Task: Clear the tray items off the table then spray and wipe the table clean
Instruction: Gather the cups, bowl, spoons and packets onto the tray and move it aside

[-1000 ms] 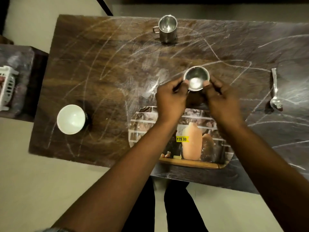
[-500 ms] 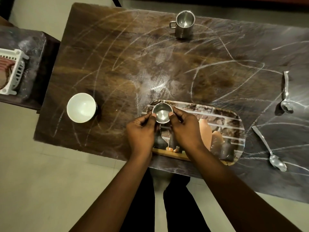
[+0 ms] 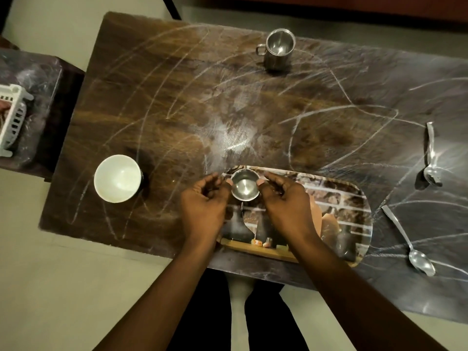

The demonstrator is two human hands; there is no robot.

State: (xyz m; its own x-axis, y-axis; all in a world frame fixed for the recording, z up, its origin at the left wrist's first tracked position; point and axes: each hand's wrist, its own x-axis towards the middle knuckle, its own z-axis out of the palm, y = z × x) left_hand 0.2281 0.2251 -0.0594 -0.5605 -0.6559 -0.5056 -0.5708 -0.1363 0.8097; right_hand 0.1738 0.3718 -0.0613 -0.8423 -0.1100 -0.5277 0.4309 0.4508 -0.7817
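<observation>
Nothing here can be read: no words, numbers, brands or signs. The tray (image 3: 354, 198) carries a printed scene of bottles and jugs in front of a brick wall, and no lettering is legible on the part that shows. The pale streaks across the table (image 3: 177, 97) are loose loops and lines, not letters.

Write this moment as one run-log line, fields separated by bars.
left hand, right hand: hold steel bowl at tray, far-left corner | off tray: white bowl, steel mug, far spoon, near spoon
</observation>
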